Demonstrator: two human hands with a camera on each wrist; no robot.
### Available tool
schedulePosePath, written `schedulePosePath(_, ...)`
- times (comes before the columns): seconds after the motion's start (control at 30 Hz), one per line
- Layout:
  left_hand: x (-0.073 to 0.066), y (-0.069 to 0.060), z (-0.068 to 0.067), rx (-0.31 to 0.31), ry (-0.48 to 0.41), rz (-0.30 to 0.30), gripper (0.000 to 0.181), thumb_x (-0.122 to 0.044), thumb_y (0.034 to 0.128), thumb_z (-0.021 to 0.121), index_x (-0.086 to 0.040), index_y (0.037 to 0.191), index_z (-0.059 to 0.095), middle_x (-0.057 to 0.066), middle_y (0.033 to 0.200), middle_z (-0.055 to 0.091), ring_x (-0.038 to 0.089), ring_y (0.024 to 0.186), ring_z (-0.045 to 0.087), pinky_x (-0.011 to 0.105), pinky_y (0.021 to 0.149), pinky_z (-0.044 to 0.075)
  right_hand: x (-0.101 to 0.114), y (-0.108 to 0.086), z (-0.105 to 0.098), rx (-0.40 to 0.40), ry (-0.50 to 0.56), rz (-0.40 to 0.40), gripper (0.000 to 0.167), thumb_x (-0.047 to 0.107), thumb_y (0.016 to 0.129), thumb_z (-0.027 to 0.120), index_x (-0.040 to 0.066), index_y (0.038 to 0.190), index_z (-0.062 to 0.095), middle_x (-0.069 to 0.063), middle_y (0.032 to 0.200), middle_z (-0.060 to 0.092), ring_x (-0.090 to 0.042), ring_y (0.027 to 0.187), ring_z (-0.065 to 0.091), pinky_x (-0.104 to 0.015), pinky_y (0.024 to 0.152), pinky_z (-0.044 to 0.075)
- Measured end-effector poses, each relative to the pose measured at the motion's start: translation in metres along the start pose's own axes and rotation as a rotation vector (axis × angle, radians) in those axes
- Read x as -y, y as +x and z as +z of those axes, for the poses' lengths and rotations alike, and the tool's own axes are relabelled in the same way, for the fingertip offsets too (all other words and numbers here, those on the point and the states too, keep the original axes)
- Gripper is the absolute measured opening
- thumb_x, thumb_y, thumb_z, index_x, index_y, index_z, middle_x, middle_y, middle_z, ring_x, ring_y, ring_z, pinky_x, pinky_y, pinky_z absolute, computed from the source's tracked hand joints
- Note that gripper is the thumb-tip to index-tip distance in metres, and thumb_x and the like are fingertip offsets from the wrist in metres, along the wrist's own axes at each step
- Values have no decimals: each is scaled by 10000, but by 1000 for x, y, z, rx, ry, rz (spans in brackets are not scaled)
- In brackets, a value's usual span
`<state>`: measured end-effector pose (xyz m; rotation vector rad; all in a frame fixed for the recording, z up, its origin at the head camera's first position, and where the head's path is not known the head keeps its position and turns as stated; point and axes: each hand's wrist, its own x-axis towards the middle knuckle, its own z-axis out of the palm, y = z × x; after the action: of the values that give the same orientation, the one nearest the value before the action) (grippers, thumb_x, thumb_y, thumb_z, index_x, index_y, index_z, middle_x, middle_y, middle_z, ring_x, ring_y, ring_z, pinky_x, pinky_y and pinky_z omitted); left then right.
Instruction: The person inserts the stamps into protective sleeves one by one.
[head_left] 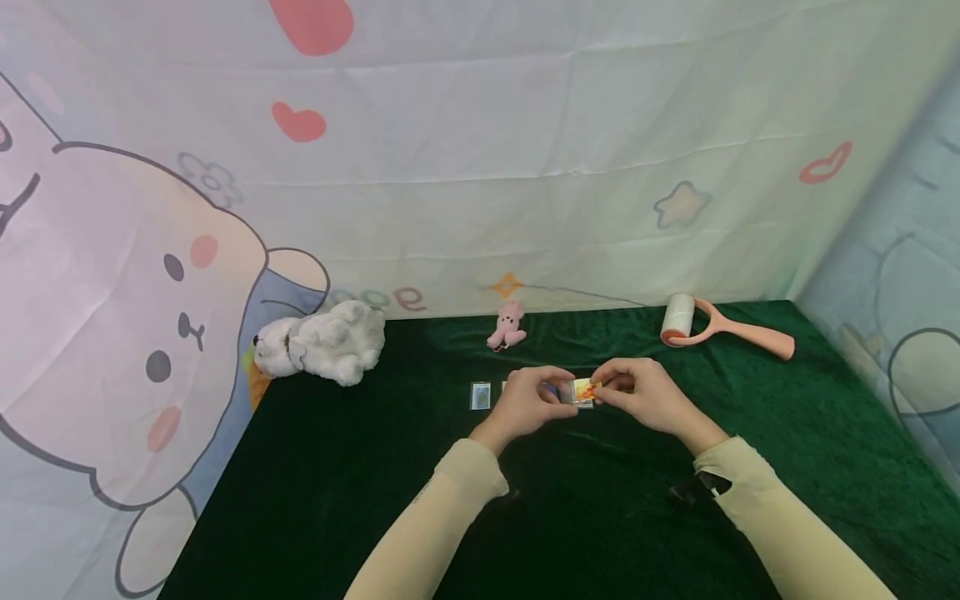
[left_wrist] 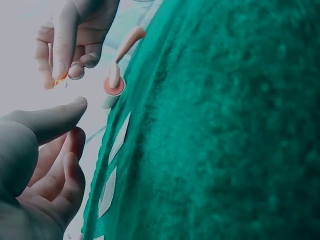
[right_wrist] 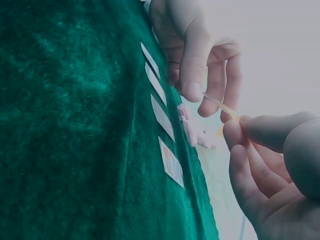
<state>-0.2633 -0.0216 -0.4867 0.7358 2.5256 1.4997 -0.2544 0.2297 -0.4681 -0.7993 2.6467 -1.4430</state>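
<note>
A yellow-orange card (head_left: 584, 389) is held above the table between both hands, partly within a clear card sleeve (head_left: 566, 392). My left hand (head_left: 528, 402) pinches the sleeve's left side between thumb and fingers. At the card's right edge, my right hand (head_left: 647, 395) grips it between thumb and fingertips. Seen nearly edge-on in the right wrist view, the yellow card (right_wrist: 229, 111) spans the gap between the hands. Several cards lie in a row on the cloth below, among them a blue-toned card (head_left: 481, 396) left of the left hand and a nearer card (right_wrist: 171, 162). The hands partly hide the row.
Dark green cloth (head_left: 360, 467) covers the table. A white plush dog (head_left: 322, 342) lies at the back left, and a small pink plush toy (head_left: 507, 325) sits at the back middle. Back right is a lint roller (head_left: 731, 327) with a pink handle. A printed curtain (head_left: 480, 125) hangs behind.
</note>
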Motion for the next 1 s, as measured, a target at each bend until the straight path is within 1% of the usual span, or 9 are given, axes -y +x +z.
schedulePosePath(0.13,1,1,2,0,44,52,405,-164,893,866,-123,1273,731,-4,1069,721,66,794,681,236,667,573,0,-1,-1,11,11,-3,131,110,1011,715,72,1134,743,-61,1000,754,-323,850,738,-283,691,582)
schedulePosePath(0.23,0,1,2,-4,65,67,401,-174,899,862,-121,1274,729,-1,1077,716,75,786,675,232,658,570,1,-2,-1,15,20,-4,153,95,1025,690,58,1161,748,-97,1057,751,-313,868,735,-278,703,587)
schedulePosePath(0.37,-2,-1,1,-4,80,64,399,-182,902,860,-133,1276,727,5,1094,714,90,792,673,228,668,573,2,-3,-2,17,22,-8,173,64,1031,666,42,1182,747,-140,1133,739,-273,904,736,-267,732,596)
schedulePosePath(0.6,-3,-3,0,8,85,40,398,-203,914,850,-147,1287,723,17,1109,716,81,799,661,228,697,575,1,-3,-4,45,20,-13,195,23,1025,654,23,1201,738,-162,1157,733,-286,918,744,-268,737,602)
schedulePosePath(0.73,-4,-4,-1,5,83,41,396,-210,918,847,-142,1287,723,3,1100,720,85,820,660,221,729,573,1,-3,-4,56,18,-12,204,10,1022,650,22,1206,736,-168,1162,732,-260,918,746,-281,742,607)
schedulePosePath(0.83,-3,-4,-1,3,83,48,393,-209,916,848,-141,1283,725,3,1094,722,86,815,662,221,727,574,2,-3,-4,54,15,-19,192,17,1017,662,39,1193,736,-145,1136,735,-251,905,738,-286,737,603)
schedulePosePath(1.0,-2,-2,0,2,87,64,377,-205,914,850,-147,1268,734,18,1090,728,73,776,656,228,684,572,2,-2,-4,28,-6,-34,185,35,998,702,81,1176,723,-92,1078,733,-213,867,711,-295,718,590)
